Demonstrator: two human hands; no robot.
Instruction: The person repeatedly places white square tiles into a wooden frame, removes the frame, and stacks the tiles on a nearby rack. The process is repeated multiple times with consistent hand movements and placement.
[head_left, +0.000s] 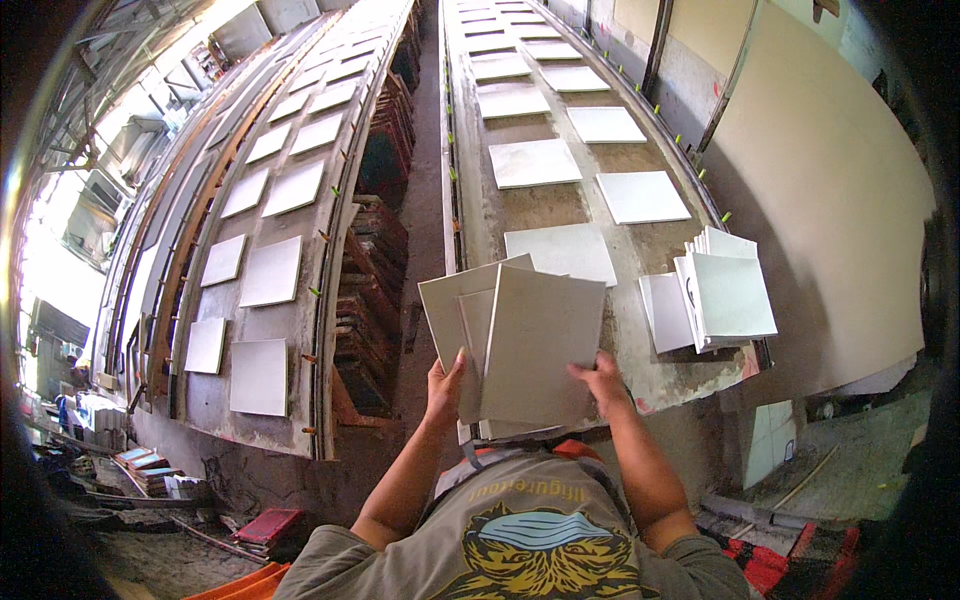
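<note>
I hold several flat, pale rectangular panels [540, 350] upright in front of my body, at the near end of the right-hand long table. They are fanned: one panel [445, 310] leans out to the left behind the front one. My left hand [446, 388] grips their left edge, its thumb pointing up along the face. At the right edge, my right hand [603, 386] closes on the front panel with its thumb across the face. The fingers behind the panels are hidden. Just beyond them, a white panel [565, 250] lies flat on the table, partly covered.
A leaning stack of white panels [733, 292] stands at the right table's [540, 208] near right corner. Two rows of white panels run away along it. Another long table [225, 395] with similar panels is at left, across a narrow aisle [415, 240]. A large tan board [830, 220] leans at right.
</note>
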